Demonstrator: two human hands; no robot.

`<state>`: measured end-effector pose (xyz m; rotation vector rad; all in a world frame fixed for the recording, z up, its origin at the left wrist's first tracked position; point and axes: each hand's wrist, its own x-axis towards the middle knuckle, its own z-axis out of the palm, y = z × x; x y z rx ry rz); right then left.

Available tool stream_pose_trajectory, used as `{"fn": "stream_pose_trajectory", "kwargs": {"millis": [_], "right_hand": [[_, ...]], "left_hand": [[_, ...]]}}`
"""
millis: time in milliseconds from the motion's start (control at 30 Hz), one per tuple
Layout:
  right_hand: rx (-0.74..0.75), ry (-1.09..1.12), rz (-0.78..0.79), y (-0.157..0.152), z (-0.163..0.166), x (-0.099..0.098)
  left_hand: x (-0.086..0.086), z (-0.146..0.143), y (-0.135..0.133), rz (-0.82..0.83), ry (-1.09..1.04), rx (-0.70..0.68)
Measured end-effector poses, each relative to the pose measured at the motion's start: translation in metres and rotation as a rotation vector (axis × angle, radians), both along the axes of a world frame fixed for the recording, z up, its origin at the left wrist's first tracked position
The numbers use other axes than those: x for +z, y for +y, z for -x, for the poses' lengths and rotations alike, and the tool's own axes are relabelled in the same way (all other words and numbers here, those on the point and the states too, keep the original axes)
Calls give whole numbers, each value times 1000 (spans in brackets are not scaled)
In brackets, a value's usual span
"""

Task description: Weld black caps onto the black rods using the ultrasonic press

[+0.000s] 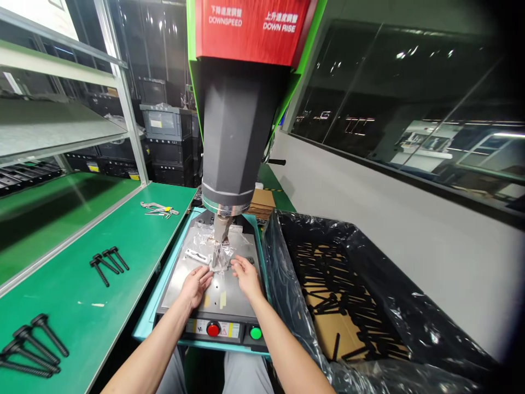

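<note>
Both hands are at the fixture under the press head, one on each side. My left hand point(197, 284) is on the left, its fingers bent and held close together at the edge of clear plastic film point(223, 261). Opposite it, my right hand point(247, 278) has thumb and fingertips drawn together beside the film. What lies between the fingers of either hand is too small to make out. Directly above, the metal horn point(222, 227) of the press point(229, 131) points down into the film-wrapped fixture. Beneath the hands is a grey metal plate point(180, 287), with a slotted metal bracket point(197, 255) on it.
A red button point(213, 329) and a green button point(255, 332) face me. Black screw-like parts point(30, 345) lie on the green bench point(123, 295), with hex keys point(159, 209) farther back. To the right, a box lined with black plastic point(283, 273) holds many similar parts.
</note>
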<state>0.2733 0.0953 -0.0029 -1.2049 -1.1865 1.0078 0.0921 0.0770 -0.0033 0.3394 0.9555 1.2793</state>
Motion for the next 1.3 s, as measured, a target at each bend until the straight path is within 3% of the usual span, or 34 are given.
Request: {"fn": "stream_pose_trajectory", "kwargs": {"millis": [233, 500, 800, 967, 1133, 1200, 1300], "right_hand": [[39, -123, -116, 33, 8, 14], [135, -274, -270, 53, 22, 53], [132, -221, -269, 65, 30, 88], [122, -110, -145, 28, 14, 89], [320, 178, 185, -45, -14, 79], [379, 336, 298, -68, -19, 79], [382, 430, 311, -87, -13, 83]], "left_hand": [[5, 5, 1, -17, 4, 75], [36, 17, -8, -146, 125, 75], [48, 25, 1, -171, 180, 73], [50, 26, 4, -162, 209, 86], [39, 26, 1, -103, 307, 22], [34, 27, -6, -60, 321, -22], [29, 30, -31, 46, 367, -83]]}}
